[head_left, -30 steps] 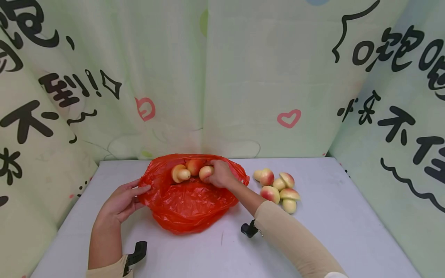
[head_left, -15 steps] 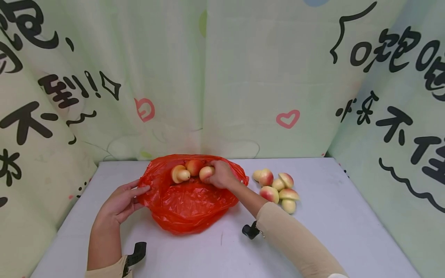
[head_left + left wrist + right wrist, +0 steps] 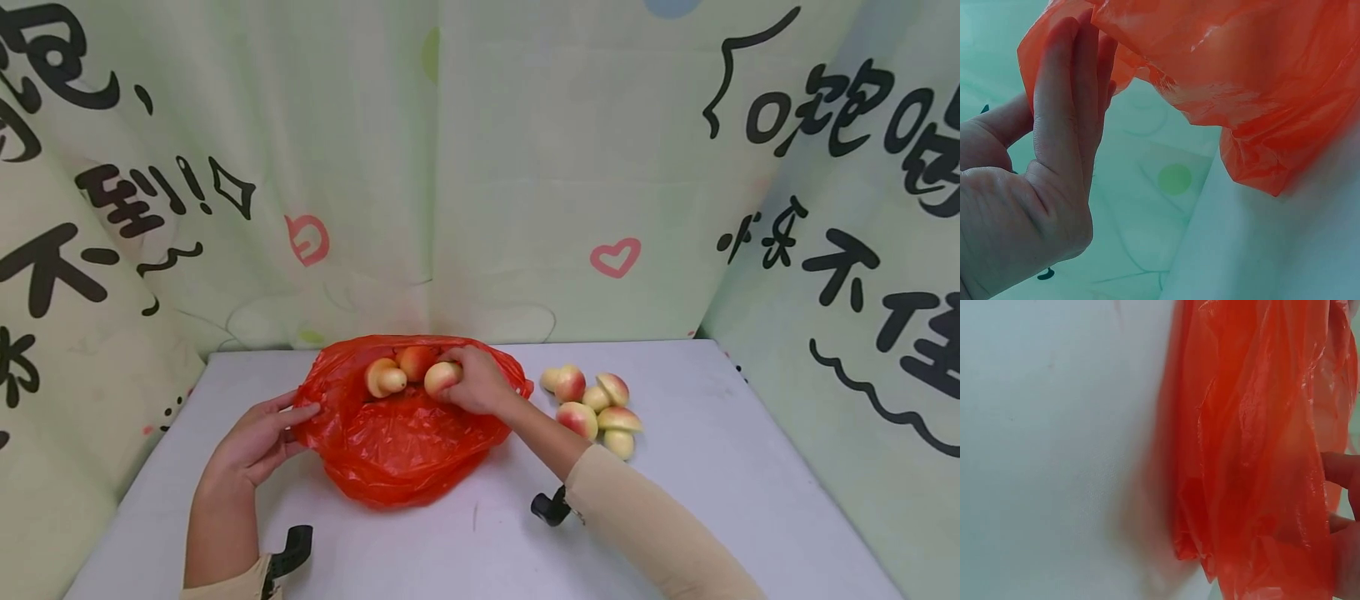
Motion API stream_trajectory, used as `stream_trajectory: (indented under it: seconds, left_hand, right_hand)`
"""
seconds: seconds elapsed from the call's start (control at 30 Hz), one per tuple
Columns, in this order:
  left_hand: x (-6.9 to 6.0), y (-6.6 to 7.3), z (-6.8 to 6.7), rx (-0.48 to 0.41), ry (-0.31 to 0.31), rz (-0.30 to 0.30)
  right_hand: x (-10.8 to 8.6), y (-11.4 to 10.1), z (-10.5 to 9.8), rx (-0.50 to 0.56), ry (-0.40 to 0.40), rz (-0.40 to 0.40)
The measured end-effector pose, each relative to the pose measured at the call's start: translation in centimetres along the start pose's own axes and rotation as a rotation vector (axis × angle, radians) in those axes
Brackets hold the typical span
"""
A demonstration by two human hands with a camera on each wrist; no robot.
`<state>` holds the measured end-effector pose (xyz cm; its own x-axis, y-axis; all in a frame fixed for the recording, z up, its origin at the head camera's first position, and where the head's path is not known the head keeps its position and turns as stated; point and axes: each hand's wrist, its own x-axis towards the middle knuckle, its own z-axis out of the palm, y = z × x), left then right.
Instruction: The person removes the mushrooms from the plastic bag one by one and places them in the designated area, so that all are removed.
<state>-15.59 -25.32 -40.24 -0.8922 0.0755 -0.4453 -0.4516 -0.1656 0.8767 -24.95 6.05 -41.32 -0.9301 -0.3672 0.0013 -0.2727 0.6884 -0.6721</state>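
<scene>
A red plastic bag (image 3: 397, 462) lies with its mouth spread wide on the white table. My left hand (image 3: 251, 442) holds the bag's left rim between thumb and fingers; the left wrist view shows the fingers (image 3: 1060, 106) against the thin red film. Reaching inside the bag, my right hand (image 3: 483, 385) grips a mushroom-shaped piece (image 3: 439, 380), cream with a reddish flush. Just left of it in the bag are another mushroom-shaped piece (image 3: 385, 377) and a rounded orange-red one (image 3: 415, 362). In the right wrist view, bag film (image 3: 1254, 456) covers much of that hand.
Several more mushroom-shaped pieces (image 3: 577, 419) with red-and-cream caps lie in a loose cluster on the table (image 3: 697, 500), right of the bag. A printed curtain (image 3: 517, 167) stands along the table's back and sides.
The right hand and the mushroom-shaped piece in it have shifted very slightly, showing more of the piece. The left hand keeps its hold on the rim. The head view has turned a little right.
</scene>
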Motion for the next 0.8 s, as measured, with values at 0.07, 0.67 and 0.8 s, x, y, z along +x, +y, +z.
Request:
stream_trajectory:
  seconds: [0.07,0.67,0.8]
  left_hand:
    - [0.0,0.0,0.0,-0.001,-0.002,0.0]
    - [0.1,-0.1,-0.3,0.001,-0.005,-0.001]
    - [0.1,0.0,-0.3,-0.004,-0.012,0.001]
  right_hand:
    - [-0.3,-0.1,-0.2,0.006,0.002,-0.014]
    - [-3.4,-0.9,-1.5,0.095,0.033,-0.059]
    - [-4.3,-1.1,-1.9,0.106,0.052,-0.063]
